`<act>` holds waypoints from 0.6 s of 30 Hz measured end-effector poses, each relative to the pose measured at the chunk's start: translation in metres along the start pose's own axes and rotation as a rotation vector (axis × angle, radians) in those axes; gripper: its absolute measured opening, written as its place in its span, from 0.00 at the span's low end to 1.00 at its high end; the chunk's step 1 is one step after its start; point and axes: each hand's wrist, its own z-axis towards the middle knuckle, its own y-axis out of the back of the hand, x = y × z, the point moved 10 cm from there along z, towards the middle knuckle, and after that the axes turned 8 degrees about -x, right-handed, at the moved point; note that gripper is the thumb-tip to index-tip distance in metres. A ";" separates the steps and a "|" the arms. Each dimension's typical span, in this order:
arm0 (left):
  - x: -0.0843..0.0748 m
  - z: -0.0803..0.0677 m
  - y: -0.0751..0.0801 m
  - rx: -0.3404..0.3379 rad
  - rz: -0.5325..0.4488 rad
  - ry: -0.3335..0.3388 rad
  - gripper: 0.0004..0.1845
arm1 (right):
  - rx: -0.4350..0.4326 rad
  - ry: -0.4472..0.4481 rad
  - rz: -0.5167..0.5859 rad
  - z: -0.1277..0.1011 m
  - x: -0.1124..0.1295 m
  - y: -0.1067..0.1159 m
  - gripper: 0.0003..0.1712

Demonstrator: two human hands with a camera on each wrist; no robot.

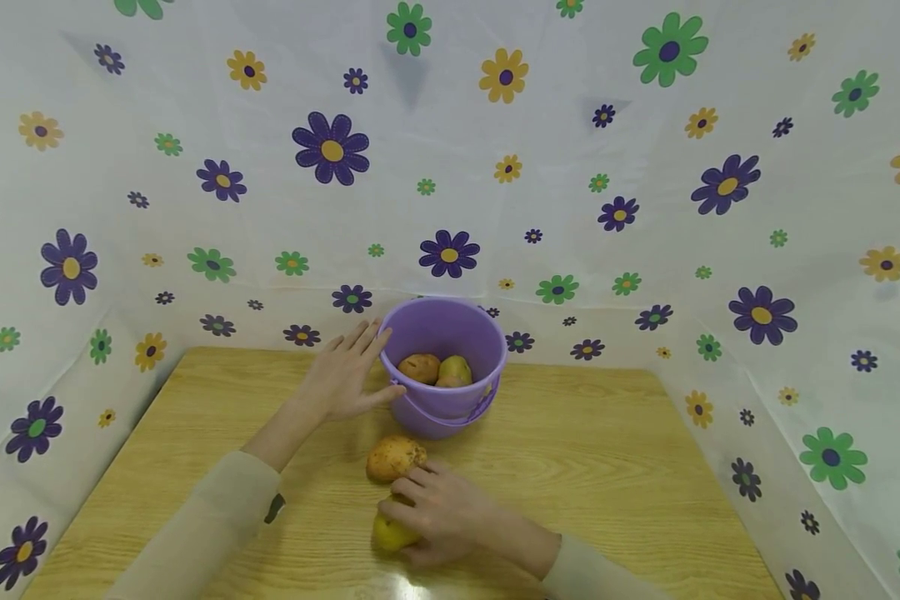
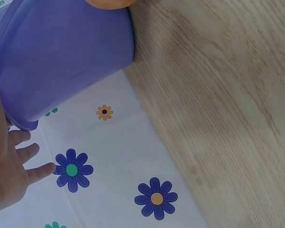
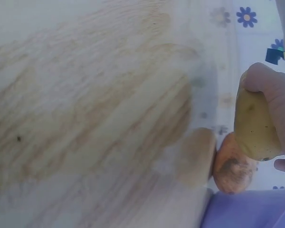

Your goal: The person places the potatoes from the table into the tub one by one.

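A purple bucket (image 1: 429,410) stands toward the back of the table, with several potatoes (image 1: 419,368) inside. My left hand (image 1: 345,375) lies against its left rim, fingers stretched and thumb along the front side. The left wrist view shows those fingers (image 2: 23,153) spread beside the bucket's rim (image 2: 26,124). In front of the bucket, a brown potato (image 1: 392,458) rests on the table. Nearer still, my right hand (image 1: 450,512) grips a smooth yellow-green potato (image 1: 392,532) from the right. In the right wrist view, the thumb or a finger curls over this potato (image 3: 256,126).
The wooden table (image 1: 607,467) meets white cloth walls (image 1: 450,200) printed with flowers at the back and both sides. The bucket's purple handle (image 1: 487,404) hangs down at its front right. A small dark tab (image 1: 274,508) shows beside the left sleeve.
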 end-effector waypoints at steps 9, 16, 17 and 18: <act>0.001 0.000 -0.002 0.007 0.004 0.004 0.56 | -0.050 -0.025 -0.019 -0.004 -0.017 0.024 0.39; 0.000 0.000 0.000 0.008 -0.006 0.009 0.56 | -0.115 -0.046 -0.042 -0.007 -0.030 0.042 0.43; 0.000 0.000 0.000 0.007 -0.008 0.009 0.56 | -0.124 -0.050 -0.038 -0.008 -0.031 0.044 0.42; 0.000 0.001 0.000 0.006 -0.010 0.010 0.56 | -0.136 -0.050 -0.038 -0.008 -0.032 0.047 0.42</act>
